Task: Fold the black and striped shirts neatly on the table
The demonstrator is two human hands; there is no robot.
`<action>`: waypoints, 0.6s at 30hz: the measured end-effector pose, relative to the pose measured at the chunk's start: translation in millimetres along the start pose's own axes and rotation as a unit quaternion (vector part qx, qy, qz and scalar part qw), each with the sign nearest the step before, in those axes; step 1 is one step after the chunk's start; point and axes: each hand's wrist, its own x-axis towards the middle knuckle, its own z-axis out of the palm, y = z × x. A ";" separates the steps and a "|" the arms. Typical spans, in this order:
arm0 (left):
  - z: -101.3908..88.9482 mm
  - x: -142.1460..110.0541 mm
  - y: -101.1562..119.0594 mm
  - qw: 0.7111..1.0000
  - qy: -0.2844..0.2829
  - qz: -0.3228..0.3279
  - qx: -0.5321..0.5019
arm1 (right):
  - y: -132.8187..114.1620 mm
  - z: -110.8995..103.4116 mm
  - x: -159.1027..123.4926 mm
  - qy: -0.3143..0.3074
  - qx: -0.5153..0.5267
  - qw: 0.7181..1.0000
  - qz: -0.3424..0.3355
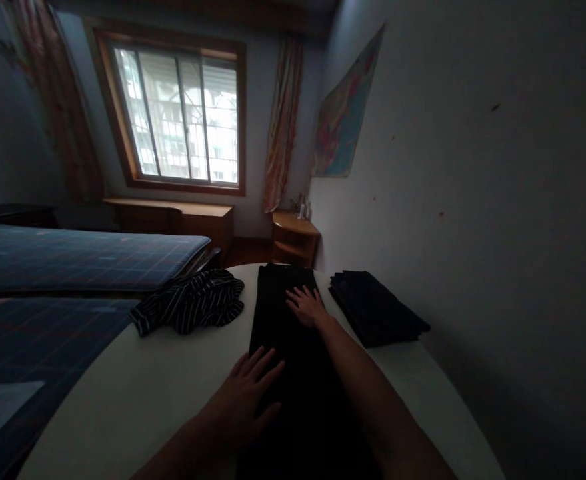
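Observation:
A long black garment, which looks like trousers folded lengthwise (283, 327), lies flat down the middle of a round white table (137, 393). My right hand (306, 305) rests on its far part, fingers spread. Nearer to me, my left hand (247, 393) is over the garment's left edge with its fingers apart. Neither hand grips anything. The near end of the garment runs out of view at the bottom, and its dark folds are hard to make out.
Left on the table lies a crumpled black-and-white striped garment (193, 301). To the right is a stack of folded dark clothes (377, 307). A bed with a blue checked mattress (83, 257) adjoins the left side. The white wall (473, 167) stands close on the right.

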 end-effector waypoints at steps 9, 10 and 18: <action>-13.8 -6.5 33.9 0.983 -0.101 0.142 -0.060 | -10.3 -2.2 -80.1 0.000 0.040 0.997 -0.065; -16.8 -7.7 41.6 0.977 -0.118 0.164 -0.068 | -10.2 -2.5 -93.8 -0.008 0.049 0.996 -0.073; -15.9 -15.3 76.2 0.948 -0.123 0.285 -0.066 | -14.0 -13.7 -186.4 -0.064 0.074 0.989 -0.114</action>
